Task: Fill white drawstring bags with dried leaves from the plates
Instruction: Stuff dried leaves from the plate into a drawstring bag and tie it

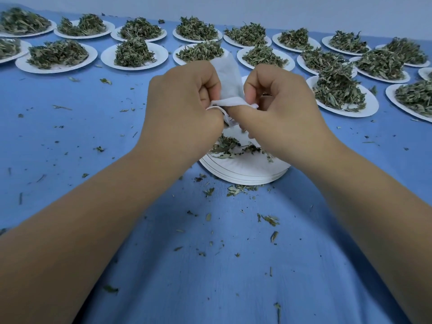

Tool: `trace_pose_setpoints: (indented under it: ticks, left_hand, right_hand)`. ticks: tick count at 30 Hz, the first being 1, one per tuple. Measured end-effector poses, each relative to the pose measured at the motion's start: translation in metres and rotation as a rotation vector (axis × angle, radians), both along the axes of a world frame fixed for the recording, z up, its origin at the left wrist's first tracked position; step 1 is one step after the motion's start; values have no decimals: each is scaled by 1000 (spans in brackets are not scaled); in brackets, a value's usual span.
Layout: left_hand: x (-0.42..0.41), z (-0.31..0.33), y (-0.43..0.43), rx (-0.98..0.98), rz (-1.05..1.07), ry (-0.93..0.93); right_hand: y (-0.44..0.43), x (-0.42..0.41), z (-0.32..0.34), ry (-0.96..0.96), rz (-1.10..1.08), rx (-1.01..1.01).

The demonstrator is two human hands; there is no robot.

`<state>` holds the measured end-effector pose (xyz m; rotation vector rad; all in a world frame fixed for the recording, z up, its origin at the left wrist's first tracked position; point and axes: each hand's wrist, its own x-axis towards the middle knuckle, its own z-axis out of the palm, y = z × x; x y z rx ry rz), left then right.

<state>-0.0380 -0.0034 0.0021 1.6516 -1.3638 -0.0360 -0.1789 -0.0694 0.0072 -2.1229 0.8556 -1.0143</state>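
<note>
A white drawstring bag is being held up between a person's two bare hands, just above a stack of white paper plates near the middle of the table. The left hand is pinching the bag's bunched lower edge, its grip curled tight on the cloth, with the thin white drawstring looping out beside its fingers. The right hand is taking the same edge from the other side, its grip closing thumb and bent fingers on the fabric. The rest of the bag is standing up between the two fists, flat and slack; whether it is holding any leaves cannot be told.

The top plate of the stack is carrying only a thin scatter of dried leaves, partly hidden under the hands. Both bare forearms are reaching in from the near edge.

Beyond the hands, filled plates are lying in two rows along the far side, with more crowding in at the right, each one bearing a heap of green leaves. A blue cloth is covering the table, and leaf crumbs are lying strewn across it, thickest in front of the stack. A pale wall is running behind the far row.
</note>
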Motion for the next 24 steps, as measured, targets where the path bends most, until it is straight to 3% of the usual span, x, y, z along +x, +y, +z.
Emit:
trace_pose_setpoints:
  ticks: [7,13,19,24]
  left_hand:
    - [9,-1,-3,-10,-20,185]
    - [14,-2,1,11,-205,311]
    - [23,-1,4,-14,-342,397]
    - [32,0,2,26,-368,756]
  right_hand:
    - [0,-5,0,79,26,15]
    - [-8,-6,-2,-7,-74,-3]
    - [-13,-8,-2,-57,-62,101]
    - [-14,-11,-1,-92,-25,129]
